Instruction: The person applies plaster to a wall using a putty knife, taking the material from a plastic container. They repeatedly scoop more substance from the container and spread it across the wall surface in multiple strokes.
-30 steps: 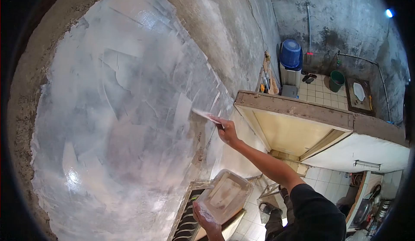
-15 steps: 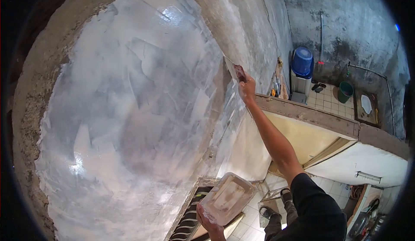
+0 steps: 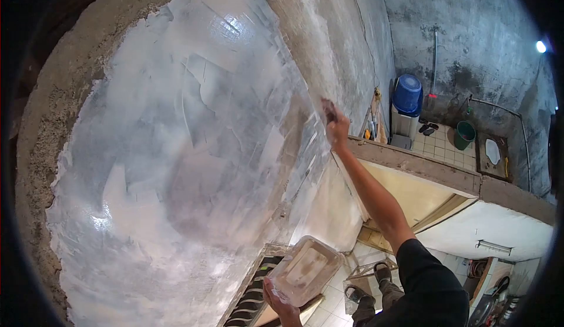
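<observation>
My right hand [image 3: 337, 128] is closed round the handle of a scraper [image 3: 328, 111], whose blade is blurred and lies close to the right edge of the coated wall [image 3: 200, 127]. The wall carries uneven whitish-grey paste with wet, shiny patches. Lower down, my left hand [image 3: 281, 304] grips the near-left side of a clear plastic container [image 3: 306, 270], tilted so that its inside shows, with whitish paste smeared in it.
Below, my sandalled feet stand on a small platform [image 3: 365, 286] above a tiled floor. A ledge [image 3: 411, 161] crosses at the right. Beyond it are a blue bucket [image 3: 408, 94], a green bucket [image 3: 465, 134] and a squat toilet [image 3: 493, 151]. A barred opening [image 3: 252, 295] is at lower left.
The scraper and my right hand have shifted slightly down, and the blade is now blurred. The view has turned a little. My left hand still holds the container.
</observation>
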`<state>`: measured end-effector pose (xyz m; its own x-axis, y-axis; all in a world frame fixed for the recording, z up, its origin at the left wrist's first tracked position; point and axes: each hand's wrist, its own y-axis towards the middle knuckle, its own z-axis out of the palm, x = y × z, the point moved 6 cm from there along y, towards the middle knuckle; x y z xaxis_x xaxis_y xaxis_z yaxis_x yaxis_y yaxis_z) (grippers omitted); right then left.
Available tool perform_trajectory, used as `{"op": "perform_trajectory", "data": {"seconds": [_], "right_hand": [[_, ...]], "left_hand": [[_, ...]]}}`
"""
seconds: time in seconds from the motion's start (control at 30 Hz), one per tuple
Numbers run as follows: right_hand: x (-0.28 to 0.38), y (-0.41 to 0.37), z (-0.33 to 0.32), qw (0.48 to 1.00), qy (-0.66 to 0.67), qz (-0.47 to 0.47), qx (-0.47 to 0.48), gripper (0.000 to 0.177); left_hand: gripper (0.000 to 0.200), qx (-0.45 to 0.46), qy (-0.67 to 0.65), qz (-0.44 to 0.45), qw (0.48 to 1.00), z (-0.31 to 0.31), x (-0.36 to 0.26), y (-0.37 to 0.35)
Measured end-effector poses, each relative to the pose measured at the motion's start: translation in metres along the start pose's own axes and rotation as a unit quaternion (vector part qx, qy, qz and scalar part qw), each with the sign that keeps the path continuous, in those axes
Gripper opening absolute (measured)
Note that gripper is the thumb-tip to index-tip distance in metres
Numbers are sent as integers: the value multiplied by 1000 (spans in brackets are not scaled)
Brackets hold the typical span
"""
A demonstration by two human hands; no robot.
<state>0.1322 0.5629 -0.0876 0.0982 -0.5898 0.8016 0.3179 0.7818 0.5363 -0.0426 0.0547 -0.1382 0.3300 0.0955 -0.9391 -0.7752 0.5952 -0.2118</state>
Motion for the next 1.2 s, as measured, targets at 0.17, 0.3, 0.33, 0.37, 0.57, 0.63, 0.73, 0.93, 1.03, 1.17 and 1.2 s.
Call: {"op": "perform_trajectory", "data": {"seconds": [0.17, 0.3, 0.33, 0.37, 0.57, 0.63, 0.73, 0.93, 1.03, 1.17, 1.2], "right_hand": [[4, 20, 4, 996, 3, -50, -76, 55], [31, -31, 27, 998, -53, 12, 43, 57], [41, -46, 26, 995, -58, -2, 77, 58], [49, -53, 27, 992, -62, -16, 110, 59], [19, -23, 5, 999, -24, -25, 3, 53], [41, -21, 9, 999, -36, 12, 6, 55], [29, -57, 45, 987, -98, -1, 130, 59], [35, -109, 18, 987, 3, -14, 157, 57], [4, -76, 4, 1000, -6, -8, 16, 59], [-40, -47, 28, 998, 32, 59, 12, 66], [-26, -58, 34, 996, -29, 80, 36, 72]], "left_hand": [[53, -13, -47, -30, 998, 16, -17, -10], [52, -54, -37, -2, 998, 0, -5, -7], [51, -40, 68, 39, 996, -5, -5, -4], [51, -25, 171, 81, 982, -7, -4, -2], [50, 6, -19, -9, 1000, 28, -20, -8], [51, -18, 1, 16, 1000, 26, -17, -11], [48, -48, 11, 35, 998, 28, -16, -13], [50, -45, -30, -1, 999, 31, -6, -8], [50, -24, -35, -1, 999, 24, 1, -4], [49, -25, -13, 5, 1000, 32, -6, -10], [49, -26, -10, 5, 1000, 32, -9, -13]]}}
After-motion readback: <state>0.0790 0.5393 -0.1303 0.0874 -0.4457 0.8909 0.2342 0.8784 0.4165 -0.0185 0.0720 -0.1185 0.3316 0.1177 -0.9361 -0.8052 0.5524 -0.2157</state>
